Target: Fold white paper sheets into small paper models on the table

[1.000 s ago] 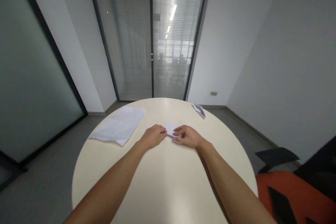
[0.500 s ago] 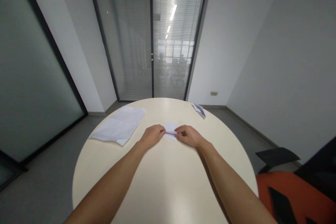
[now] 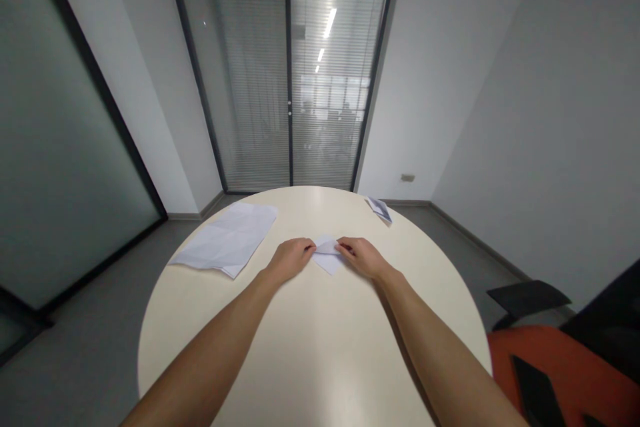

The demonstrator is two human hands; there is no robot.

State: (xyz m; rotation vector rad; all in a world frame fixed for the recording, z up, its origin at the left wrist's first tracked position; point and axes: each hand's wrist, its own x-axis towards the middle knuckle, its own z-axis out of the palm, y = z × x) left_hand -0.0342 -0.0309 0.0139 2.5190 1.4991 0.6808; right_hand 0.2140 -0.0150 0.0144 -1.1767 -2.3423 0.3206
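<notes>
A small folded piece of white paper [image 3: 327,261] lies between my hands near the middle of the round table. My left hand [image 3: 291,257] pinches its left edge, fingers closed. On the opposite side, my right hand [image 3: 363,255] grips the right edge between thumb and fingers. A crease runs across the paper from one hand to the other, and a pointed flap shows below it, toward me. The fingertips partly cover both ends of the paper.
Large creased white sheets [image 3: 227,237] lie at the table's left. A smaller folded paper [image 3: 380,209] sits at the far right edge of the pale round table [image 3: 310,347]. An orange chair [image 3: 560,367] with black armrests stands at the right.
The fold of the small paper has shifted, and more of the lower flap shows. My right hand has moved slightly, its fingers drawn closer together. My left hand stays nearly in place.
</notes>
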